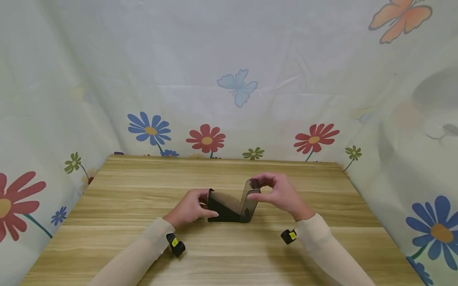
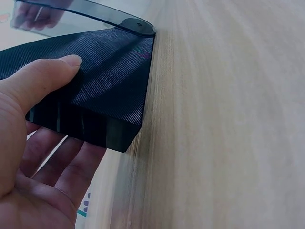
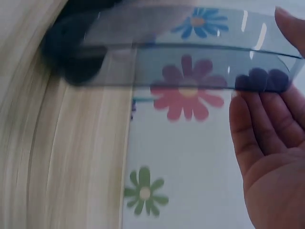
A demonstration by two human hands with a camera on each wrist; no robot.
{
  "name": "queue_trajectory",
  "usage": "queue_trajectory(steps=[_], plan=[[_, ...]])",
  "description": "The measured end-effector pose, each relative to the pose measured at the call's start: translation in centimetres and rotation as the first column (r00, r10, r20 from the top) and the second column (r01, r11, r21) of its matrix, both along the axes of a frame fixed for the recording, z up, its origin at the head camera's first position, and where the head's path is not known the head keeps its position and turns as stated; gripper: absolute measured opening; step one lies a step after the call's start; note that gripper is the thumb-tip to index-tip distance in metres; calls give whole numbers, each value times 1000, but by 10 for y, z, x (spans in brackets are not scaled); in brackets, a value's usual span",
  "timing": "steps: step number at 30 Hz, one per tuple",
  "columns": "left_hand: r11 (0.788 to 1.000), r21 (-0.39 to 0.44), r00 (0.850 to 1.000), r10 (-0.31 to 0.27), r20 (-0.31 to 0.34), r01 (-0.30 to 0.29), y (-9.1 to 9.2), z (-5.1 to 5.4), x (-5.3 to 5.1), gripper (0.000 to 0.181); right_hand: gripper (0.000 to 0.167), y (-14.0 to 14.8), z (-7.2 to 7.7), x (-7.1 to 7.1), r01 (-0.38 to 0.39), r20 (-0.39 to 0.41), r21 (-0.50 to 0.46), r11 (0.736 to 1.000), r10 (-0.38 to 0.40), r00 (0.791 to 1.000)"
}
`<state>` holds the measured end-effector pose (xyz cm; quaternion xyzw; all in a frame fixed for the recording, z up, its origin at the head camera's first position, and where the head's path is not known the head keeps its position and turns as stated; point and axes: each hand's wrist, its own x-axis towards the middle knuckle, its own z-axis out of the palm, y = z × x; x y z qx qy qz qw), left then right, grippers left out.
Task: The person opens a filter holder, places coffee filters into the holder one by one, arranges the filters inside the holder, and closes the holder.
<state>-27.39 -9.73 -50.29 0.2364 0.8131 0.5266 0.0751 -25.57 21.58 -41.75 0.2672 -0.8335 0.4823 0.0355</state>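
A black box [image 1: 223, 212] with a ribbed side and slanted top sits on the wooden table, its smoky see-through lid [image 1: 249, 204] swung up on the right. My left hand [image 1: 190, 206] grips the box's left end. In the left wrist view, the thumb lies on the ribbed side [image 2: 107, 71] and the fingers are beneath and behind the other side. With thumb and fingers, my right hand [image 1: 282, 192] holds the raised end of the lid. The right wrist view shows the fingertips behind the clear lid [image 3: 190, 67]. What the box contains cannot be made out.
The wooden table [image 1: 143, 178] reaches back to a pale curtain [image 1: 171, 71] printed with flowers and butterflies, which also hangs at both sides. Small black straps with yellow marks, such as the left strap [image 1: 175, 244], sit at both wrists.
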Motion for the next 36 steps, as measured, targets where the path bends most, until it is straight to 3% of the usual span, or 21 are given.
queue_trajectory(steps=[11,23,26,33,36], plan=[[1000,22,1000,-14,-4,15,2,-1,0,33,47,-56,-4,-2,-13,-20,47,999,14,1000],[1000,4,1000,-14,-26,14,2,-3,-3,32,47,-80,-12,-2,-20,-9,66,998,21,1000],[1000,-8,1000,-19,-21,19,2,2,-1,31,47,-83,-13,-3,-18,-2,68,998,18,1000],[999,4,999,-48,-19,48,1,30,15,28,48,-90,-15,-4,-14,1,80,997,14,1000],[999,16,999,-51,-19,51,2,29,14,29,48,-92,-15,-4,-13,-4,97,995,13,1000]])
